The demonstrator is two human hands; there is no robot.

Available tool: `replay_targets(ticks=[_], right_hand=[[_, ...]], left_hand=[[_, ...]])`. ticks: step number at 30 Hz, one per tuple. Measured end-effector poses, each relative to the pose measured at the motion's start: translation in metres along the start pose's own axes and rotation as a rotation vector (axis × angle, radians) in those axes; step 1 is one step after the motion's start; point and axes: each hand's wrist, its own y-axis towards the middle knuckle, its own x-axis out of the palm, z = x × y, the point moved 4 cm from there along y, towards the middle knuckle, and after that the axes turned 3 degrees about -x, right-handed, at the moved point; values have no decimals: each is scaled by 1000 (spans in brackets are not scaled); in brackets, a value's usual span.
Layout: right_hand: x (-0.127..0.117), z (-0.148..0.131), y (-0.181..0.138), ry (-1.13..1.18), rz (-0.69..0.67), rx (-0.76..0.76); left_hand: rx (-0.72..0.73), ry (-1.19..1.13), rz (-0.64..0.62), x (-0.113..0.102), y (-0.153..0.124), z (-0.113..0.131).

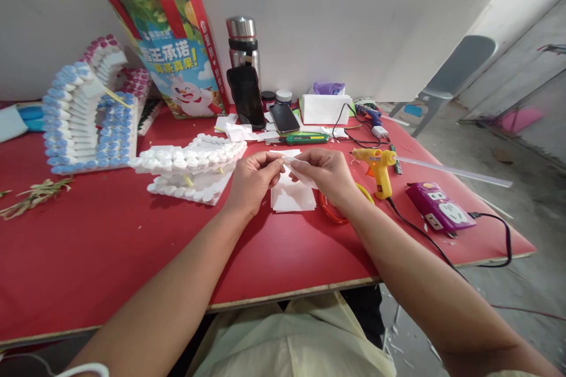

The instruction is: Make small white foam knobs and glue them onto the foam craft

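My left hand (256, 179) and my right hand (325, 174) meet over the middle of the table, fingers closed in a pinch. Between them they hold a small piece of thin white paper (304, 168), partly hidden by the fingers. Beneath lies a stack of white paper sheets (292, 197). Left of my left hand stands a white craft piece (190, 159) of rounded white lumps on two layers. Under my right wrist sit a red tape roll (329, 212) and a yellow ring (366, 193).
A yellow hot glue gun (378, 165) and a purple power socket (442, 206) lie right, with cords. Behind are a green cutter knife (307, 138), phone (284, 118), upright black phone (246, 94), steel flask (242, 41) and bag (177, 59). A blue-white craft piece (84, 118) stands left.
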Motion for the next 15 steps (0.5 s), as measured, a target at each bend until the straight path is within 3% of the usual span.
replay_targets(ticks=[4, 8, 11, 15], right_hand=[[5, 3, 0, 229, -33, 120], [8, 4, 1, 209, -59, 52], [6, 1, 0, -55, 11, -66], [7, -10, -7, -594, 96, -273]], left_hand=[[37, 17, 0, 1, -2, 3], [29, 22, -12, 2, -1, 3], [-14, 19, -13, 4, -2, 0], [-54, 2, 8, 7, -4, -2]])
